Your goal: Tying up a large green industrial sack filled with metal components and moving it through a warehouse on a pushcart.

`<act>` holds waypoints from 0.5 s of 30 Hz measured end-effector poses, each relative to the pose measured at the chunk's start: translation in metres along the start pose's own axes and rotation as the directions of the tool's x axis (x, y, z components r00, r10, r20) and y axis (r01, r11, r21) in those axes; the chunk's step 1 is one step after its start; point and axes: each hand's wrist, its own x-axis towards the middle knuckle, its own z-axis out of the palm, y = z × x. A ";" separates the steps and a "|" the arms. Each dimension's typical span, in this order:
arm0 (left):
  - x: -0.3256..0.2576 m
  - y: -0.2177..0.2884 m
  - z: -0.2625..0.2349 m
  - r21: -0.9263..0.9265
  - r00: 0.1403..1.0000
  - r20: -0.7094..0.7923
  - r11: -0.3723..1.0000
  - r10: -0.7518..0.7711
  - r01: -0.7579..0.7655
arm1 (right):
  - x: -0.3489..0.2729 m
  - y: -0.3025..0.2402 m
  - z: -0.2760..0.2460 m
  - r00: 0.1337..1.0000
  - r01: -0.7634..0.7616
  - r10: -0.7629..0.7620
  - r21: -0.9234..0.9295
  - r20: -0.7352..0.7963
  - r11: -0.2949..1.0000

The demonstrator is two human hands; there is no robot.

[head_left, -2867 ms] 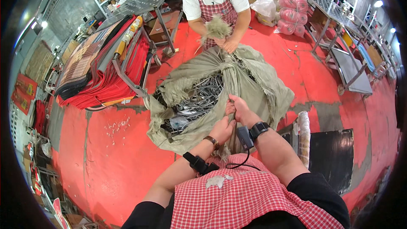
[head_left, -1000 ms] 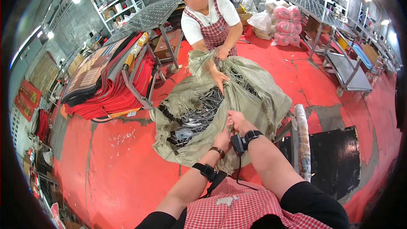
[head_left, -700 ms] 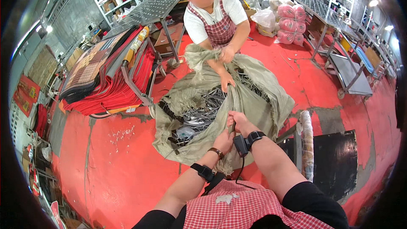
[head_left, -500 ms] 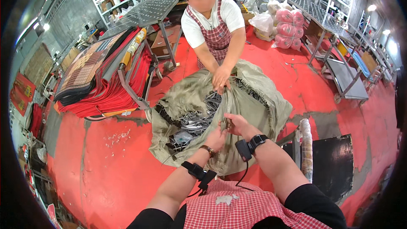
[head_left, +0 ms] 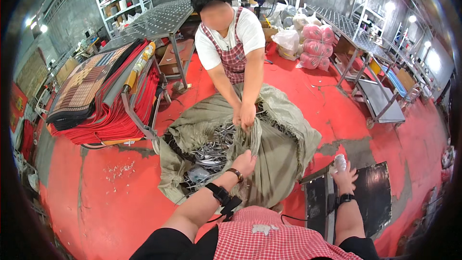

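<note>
A large olive-green woven sack (head_left: 284, 149) lies on the red floor, its mouth gaping on the left over a tangle of grey, thin strip-like scraps (head_left: 214, 147). My left hand (head_left: 244, 162) is closed on a gathered fold of the sack cloth at its middle. Just beyond it, a co-worker's two hands (head_left: 245, 117) grip the same bunched cloth. Off to the right, my right hand (head_left: 343, 179) has its fingers spread and rests against the wrapped upper end of a post (head_left: 340, 162). Its palm is hidden.
A cart (head_left: 132, 101) at left carries stacked red and patterned mats. The co-worker in a checked apron (head_left: 233, 62) stands across the sack. A black flat panel (head_left: 375, 197) lies by the post. Pink bundles (head_left: 315, 48), perforated metal tables (head_left: 159, 19) and a wheeled trolley (head_left: 382, 101) stand farther back.
My right hand has let go of the sack cloth and moved right to the wrapped post. My left hand still holds the cloth. The co-worker keeps gripping it. The view has shifted slightly.
</note>
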 end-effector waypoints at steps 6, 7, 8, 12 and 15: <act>0.006 -0.015 0.005 0.097 0.994 0.041 0.991 -0.099 0.095 | 0.001 0.044 0.022 0.993 0.089 -0.093 0.060 0.068 0.994; 0.007 -0.021 0.004 0.113 0.991 0.047 0.986 -0.129 0.123 | 0.002 0.048 0.024 0.992 0.087 -0.091 0.053 0.085 0.995; 0.006 -0.030 0.005 0.118 0.993 0.036 0.987 -0.111 0.106 | 0.007 0.050 0.024 0.992 0.105 -0.108 0.045 0.068 0.993; 0.014 -0.038 -0.004 0.144 0.992 0.000 0.982 -0.125 0.124 | 0.018 0.047 0.015 0.983 0.147 -0.158 0.108 0.099 0.983; 0.025 -0.026 0.000 0.148 0.996 -0.036 0.985 -0.086 0.090 | 0.022 0.051 0.019 0.977 0.151 -0.171 0.156 0.124 0.976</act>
